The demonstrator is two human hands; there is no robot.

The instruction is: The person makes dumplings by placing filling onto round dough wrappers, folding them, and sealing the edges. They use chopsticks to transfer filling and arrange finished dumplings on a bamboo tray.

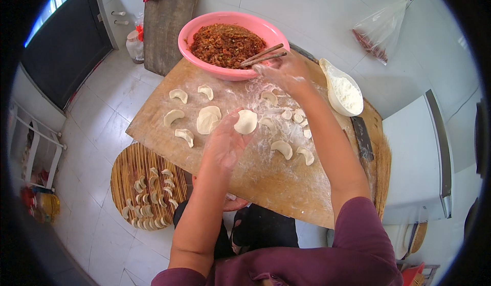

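Observation:
My left hand (226, 144) holds a round dough wrapper (245, 121) flat on its fingers, above the floured wooden board (264, 186). Just left of those fingers lies a small pile of dough wrappers (207, 119). My right hand (287, 73) is at the right rim of a pink basin (230, 74), touching or very near a pair of wooden chopsticks (264, 57). Blur hides whether its fingers grip them. The chopsticks' tips rest in reddish-brown minced filling (226, 44). Crescent dumplings (282, 149) lie on both sides of the board, and cut dough pieces (297, 117) sit near my right forearm.
A white scoop of flour (346, 94) stands at the board's right edge, with a dark metal blade (362, 138) below it. Several rows of dumplings sit on a round slatted tray (126, 167) at lower left. A straw brush (381, 174) lines the right side.

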